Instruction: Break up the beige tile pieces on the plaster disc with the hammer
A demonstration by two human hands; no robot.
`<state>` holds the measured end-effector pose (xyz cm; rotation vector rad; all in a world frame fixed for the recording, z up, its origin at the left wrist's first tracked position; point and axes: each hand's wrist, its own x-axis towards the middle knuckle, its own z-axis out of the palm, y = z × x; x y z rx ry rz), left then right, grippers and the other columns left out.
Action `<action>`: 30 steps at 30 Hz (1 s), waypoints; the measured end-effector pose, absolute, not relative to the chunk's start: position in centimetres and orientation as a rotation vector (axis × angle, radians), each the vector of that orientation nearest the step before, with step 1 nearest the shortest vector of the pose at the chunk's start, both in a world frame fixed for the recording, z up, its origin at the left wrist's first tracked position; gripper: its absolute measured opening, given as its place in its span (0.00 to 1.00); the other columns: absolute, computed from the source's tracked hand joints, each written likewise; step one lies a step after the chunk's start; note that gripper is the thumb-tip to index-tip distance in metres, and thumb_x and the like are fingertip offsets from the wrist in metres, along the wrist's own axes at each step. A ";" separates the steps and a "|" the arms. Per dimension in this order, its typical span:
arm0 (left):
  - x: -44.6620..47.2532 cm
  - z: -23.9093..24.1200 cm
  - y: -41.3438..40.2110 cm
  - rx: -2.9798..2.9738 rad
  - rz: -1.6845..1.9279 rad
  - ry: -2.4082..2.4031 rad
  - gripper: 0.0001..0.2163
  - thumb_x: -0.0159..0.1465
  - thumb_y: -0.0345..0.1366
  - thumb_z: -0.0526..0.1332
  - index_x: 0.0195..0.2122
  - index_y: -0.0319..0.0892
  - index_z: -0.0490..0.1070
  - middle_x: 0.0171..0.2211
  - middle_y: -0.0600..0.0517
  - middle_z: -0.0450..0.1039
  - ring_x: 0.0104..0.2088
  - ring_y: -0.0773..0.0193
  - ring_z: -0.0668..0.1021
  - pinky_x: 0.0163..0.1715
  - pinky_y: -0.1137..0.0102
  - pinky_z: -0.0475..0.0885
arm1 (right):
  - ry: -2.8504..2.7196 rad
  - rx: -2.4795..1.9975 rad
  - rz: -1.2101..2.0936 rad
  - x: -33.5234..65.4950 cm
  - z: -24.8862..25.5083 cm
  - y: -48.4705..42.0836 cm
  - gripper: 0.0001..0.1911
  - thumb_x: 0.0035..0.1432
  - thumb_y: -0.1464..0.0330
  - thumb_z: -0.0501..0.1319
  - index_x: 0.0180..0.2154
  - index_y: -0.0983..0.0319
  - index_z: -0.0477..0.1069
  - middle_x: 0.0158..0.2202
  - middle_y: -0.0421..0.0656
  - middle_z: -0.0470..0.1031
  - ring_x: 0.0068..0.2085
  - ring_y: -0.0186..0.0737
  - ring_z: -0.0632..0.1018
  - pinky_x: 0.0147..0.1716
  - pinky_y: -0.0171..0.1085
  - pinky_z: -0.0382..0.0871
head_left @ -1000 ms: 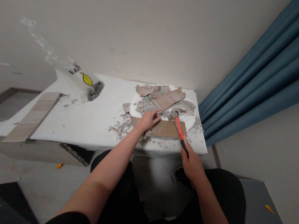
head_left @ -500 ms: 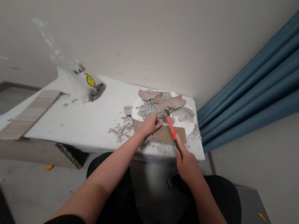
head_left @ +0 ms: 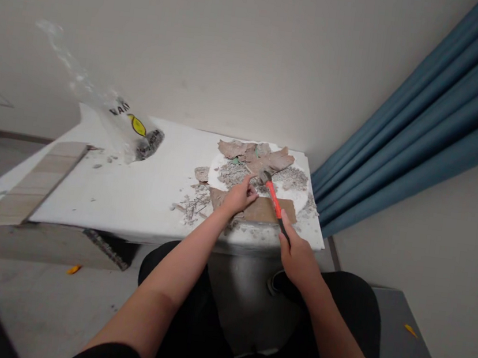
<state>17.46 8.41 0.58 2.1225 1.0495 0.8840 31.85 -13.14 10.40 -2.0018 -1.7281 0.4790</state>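
My right hand [head_left: 296, 254] is wrapped round the black grip of a hammer [head_left: 275, 199] with a red shaft. The hammer's metal head [head_left: 264, 177] is low over grey rubble [head_left: 233, 173] spread on a round white sheet [head_left: 216, 171]. Just left of the head is my left hand [head_left: 239, 197], its index finger reaching forward and its other fingers curled. Whatever its fingertips hold, if anything, is too small to make out. A brown cardboard piece [head_left: 267, 211] lies beneath and beside the left hand. Torn brown sheets [head_left: 263, 159] lie behind the rubble.
A white-covered bench [head_left: 131, 203] stands against the wall. A clear plastic bag [head_left: 119, 123] with a yellow print stands on its left part, near a cardboard strip [head_left: 40, 183]. Twigs and crumbs [head_left: 192, 205] lie left of the sheet. A blue curtain [head_left: 403, 118] hangs at right.
The whole view has shifted slightly. The hammer head stays low by the left fingers, and both hands keep nearly the same pose.
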 end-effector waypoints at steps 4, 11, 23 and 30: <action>17.5 0.6 8.5 2.123 0.880 1.040 0.32 0.60 0.33 0.63 0.65 0.41 0.55 0.33 0.54 0.78 0.34 0.62 0.78 0.39 0.69 0.70 | -1.717 -2.029 0.464 31.6 10.2 -12.9 0.32 0.69 0.67 0.48 0.72 0.57 0.49 0.43 0.49 0.82 0.41 0.49 0.82 0.38 0.40 0.72; 17.6 0.5 8.5 2.143 0.852 1.066 0.32 0.60 0.33 0.62 0.65 0.41 0.55 0.34 0.52 0.78 0.34 0.60 0.79 0.40 0.67 0.71 | -1.762 -2.035 0.470 31.4 10.6 -13.2 0.31 0.69 0.68 0.49 0.71 0.57 0.51 0.47 0.49 0.81 0.41 0.48 0.82 0.38 0.39 0.72; 17.7 0.7 8.3 2.153 0.822 1.061 0.31 0.61 0.34 0.62 0.65 0.41 0.55 0.35 0.52 0.78 0.36 0.60 0.79 0.42 0.67 0.71 | -1.693 -1.985 0.487 31.3 10.7 -13.6 0.32 0.69 0.67 0.48 0.72 0.58 0.49 0.44 0.49 0.82 0.42 0.49 0.81 0.42 0.41 0.72; 17.7 0.9 8.2 2.160 0.822 1.072 0.31 0.61 0.33 0.62 0.65 0.42 0.55 0.34 0.53 0.77 0.36 0.60 0.79 0.42 0.67 0.71 | -1.706 -1.992 0.491 31.4 10.6 -13.5 0.32 0.69 0.67 0.48 0.72 0.57 0.48 0.45 0.49 0.81 0.43 0.49 0.81 0.42 0.40 0.72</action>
